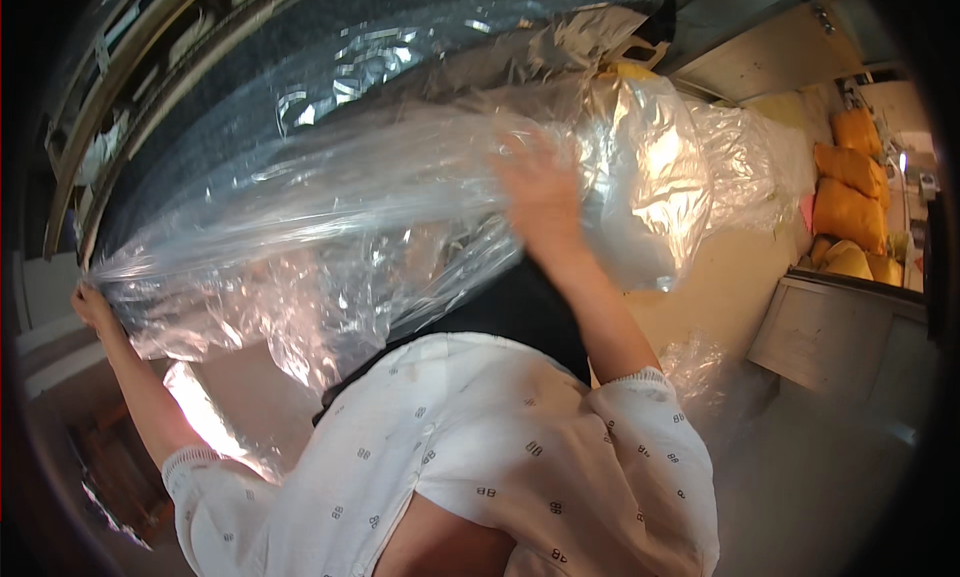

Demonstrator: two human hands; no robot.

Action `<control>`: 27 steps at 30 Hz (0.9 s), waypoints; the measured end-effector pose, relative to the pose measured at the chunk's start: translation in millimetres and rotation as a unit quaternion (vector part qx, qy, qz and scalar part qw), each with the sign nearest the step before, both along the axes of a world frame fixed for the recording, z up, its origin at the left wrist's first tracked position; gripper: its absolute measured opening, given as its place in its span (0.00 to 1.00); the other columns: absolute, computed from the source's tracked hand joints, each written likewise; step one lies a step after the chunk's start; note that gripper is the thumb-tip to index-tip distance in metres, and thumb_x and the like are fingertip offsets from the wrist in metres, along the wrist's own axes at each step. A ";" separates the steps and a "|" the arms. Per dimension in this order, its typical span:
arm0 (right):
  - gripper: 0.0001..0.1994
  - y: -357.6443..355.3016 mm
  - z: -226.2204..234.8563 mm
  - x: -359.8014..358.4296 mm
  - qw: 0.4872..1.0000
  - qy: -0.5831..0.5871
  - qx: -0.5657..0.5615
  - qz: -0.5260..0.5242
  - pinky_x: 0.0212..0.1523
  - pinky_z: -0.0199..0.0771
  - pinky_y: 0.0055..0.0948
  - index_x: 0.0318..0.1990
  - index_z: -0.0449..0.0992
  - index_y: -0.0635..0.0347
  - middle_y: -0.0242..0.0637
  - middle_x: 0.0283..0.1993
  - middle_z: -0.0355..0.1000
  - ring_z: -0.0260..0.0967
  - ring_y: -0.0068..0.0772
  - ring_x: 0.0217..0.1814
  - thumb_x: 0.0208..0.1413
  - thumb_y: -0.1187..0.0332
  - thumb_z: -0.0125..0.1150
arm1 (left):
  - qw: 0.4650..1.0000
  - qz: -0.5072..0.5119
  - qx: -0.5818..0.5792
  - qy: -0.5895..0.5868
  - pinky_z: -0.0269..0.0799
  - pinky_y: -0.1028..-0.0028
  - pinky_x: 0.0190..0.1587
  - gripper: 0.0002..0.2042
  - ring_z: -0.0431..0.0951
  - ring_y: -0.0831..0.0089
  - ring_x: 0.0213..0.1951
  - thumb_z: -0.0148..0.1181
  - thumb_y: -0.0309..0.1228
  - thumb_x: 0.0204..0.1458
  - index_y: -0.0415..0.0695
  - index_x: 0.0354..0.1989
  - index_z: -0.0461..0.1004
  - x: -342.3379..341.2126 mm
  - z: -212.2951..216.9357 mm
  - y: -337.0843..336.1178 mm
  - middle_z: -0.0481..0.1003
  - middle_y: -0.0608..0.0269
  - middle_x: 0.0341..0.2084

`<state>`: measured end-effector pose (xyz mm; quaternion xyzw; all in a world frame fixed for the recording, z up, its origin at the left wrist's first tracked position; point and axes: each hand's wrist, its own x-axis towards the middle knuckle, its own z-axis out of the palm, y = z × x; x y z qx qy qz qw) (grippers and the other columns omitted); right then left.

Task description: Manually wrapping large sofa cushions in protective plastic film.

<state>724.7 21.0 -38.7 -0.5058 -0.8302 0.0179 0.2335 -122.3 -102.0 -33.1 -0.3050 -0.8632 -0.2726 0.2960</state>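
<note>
A large sheet of clear plastic film (330,202) stretches in front of me over a dark blue-grey surface (250,87), wrinkled and shiny with reflections. At the far left, my left hand (90,305) is closed on a gathered corner of the film, and creases fan out from it. My right hand (545,197) lies over the film near the middle, blurred by motion, its fingers looking stretched out. Right of that hand, the film bunches into a bright crumpled heap (655,167). Lower folds of film hang down in front of my body.
A railed frame (130,87) runs along the upper left. More film trails off to the right (750,157). Orange bundles (850,197) are stacked at the far right, behind a metal cabinet (835,327). A pale panel (770,52) stands at the upper right.
</note>
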 end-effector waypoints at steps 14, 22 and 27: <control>0.15 110.8 138.0 312.8 0.883 0.408 -0.177 -0.149 0.54 0.62 0.25 0.49 0.71 0.63 0.38 0.49 0.70 0.66 0.31 0.51 0.52 0.74 0.52 | 1.000 0.030 -0.005 -0.001 0.65 0.64 0.49 0.19 0.72 0.52 0.46 0.51 0.40 0.54 0.37 0.45 0.72 -26.7 -23.5 5.7 0.73 0.47 0.44; 0.13 122.9 99.0 120.4 0.967 0.069 0.217 0.112 0.53 0.60 0.35 0.46 0.73 0.53 0.36 0.47 0.68 0.64 0.37 0.51 0.52 0.67 0.53 | 0.983 0.154 0.045 -0.086 0.65 0.62 0.50 0.21 0.72 0.51 0.47 0.49 0.44 0.53 0.40 0.46 0.73 7.9 -9.2 -32.8 0.73 0.49 0.46; 0.21 169.6 52.5 82.5 0.983 -0.089 0.159 0.024 0.58 0.56 0.39 0.53 0.69 0.54 0.33 0.55 0.65 0.58 0.38 0.60 0.53 0.56 0.55 | 0.983 0.169 0.002 -0.072 0.65 0.60 0.50 0.21 0.72 0.51 0.47 0.47 0.45 0.54 0.43 0.47 0.73 -10.8 -6.6 -56.4 0.73 0.51 0.46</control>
